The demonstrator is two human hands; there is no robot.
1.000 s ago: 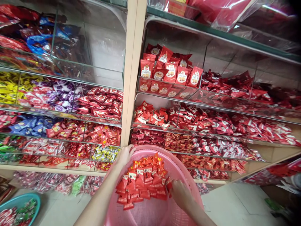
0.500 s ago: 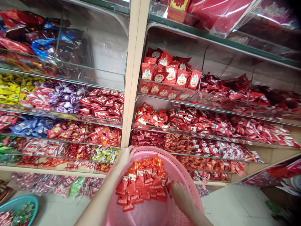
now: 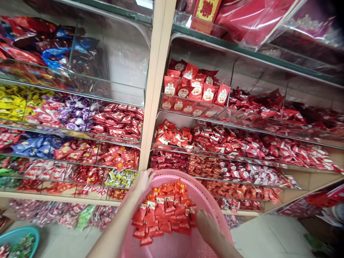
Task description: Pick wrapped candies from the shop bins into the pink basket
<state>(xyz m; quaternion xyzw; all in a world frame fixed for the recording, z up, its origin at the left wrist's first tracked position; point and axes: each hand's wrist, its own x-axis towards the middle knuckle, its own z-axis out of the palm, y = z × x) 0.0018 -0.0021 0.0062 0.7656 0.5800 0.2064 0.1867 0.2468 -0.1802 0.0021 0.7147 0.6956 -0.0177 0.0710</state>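
A round pink basket stands at the bottom centre, with many small red packets bunched in it. Several packets near the top of the bunch show white labels with dark characters. My left hand is on the basket's upper left rim, its fingers curled over the edge. Inside the basket, my right hand is closed at the right side of the packets, beside the rightmost ones. Its fingertips are mostly hidden, so whether it pinches a packet cannot be made out.
Shelves with glass fronts hold sorted wrapped sweets on both sides of a wooden post. A teal basin with sweets sits on the floor at lower left. Bagged goods lie on the upper right shelf.
My right hand has drawn slightly down from the packets' right edge, where a packet now shows more fully. The view has shifted a little; my left hand stays on the rim.
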